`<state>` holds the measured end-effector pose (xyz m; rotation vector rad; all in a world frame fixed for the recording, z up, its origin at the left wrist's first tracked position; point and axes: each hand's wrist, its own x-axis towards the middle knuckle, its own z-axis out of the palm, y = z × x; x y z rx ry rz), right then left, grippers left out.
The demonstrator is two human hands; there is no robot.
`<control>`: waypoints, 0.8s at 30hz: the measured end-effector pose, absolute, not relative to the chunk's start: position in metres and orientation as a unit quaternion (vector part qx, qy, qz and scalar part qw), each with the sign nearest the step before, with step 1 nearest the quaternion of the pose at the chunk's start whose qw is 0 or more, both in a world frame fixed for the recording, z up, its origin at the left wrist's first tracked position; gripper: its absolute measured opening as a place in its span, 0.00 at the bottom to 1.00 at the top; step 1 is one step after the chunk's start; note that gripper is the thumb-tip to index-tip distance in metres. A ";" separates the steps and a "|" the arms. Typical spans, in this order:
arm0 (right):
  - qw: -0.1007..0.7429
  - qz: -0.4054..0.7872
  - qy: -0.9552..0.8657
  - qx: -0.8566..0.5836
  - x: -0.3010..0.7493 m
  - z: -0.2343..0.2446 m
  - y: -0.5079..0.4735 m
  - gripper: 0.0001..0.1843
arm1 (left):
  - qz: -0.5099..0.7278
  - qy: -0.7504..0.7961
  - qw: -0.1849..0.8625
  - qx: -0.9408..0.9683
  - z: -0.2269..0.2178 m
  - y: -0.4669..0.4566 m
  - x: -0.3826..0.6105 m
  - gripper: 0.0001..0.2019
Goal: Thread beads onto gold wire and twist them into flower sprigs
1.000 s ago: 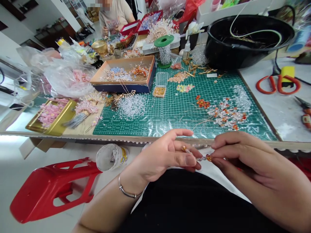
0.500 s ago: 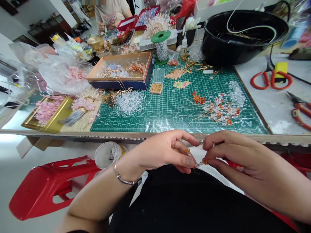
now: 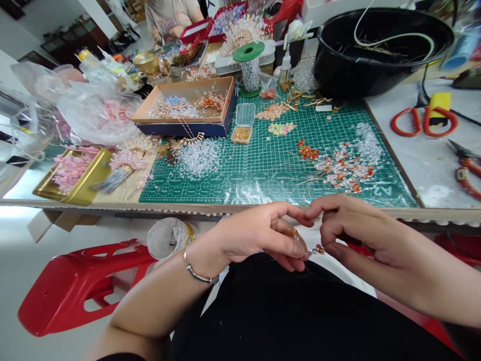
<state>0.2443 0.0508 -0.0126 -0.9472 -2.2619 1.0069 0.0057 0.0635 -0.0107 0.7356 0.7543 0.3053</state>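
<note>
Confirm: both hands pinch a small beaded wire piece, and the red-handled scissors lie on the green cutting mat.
Wrong: the head view shows the red-handled scissors on the pale tabletop right of the green cutting mat. The left hand and right hand do pinch the beaded wire piece.

My one view sits on the head, looking forward and down, close above my hands, table beyond.

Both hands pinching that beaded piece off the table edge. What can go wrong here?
The small beaded piece is pinched between left hand and right hand over the lap, not the mat: a slip could drop beads. Beaded sprigs lie near the edge; knuckles might snag them.
</note>
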 end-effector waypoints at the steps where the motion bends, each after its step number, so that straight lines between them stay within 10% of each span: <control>1: 0.237 0.377 -0.829 -0.338 0.245 -0.014 0.053 0.06 | 0.144 0.358 0.854 0.350 -0.011 0.064 0.006 0.21; 24: 0.271 0.423 -0.782 -0.370 0.257 -0.028 0.063 0.04 | 0.151 0.352 0.867 0.318 -0.020 0.065 0.005 0.22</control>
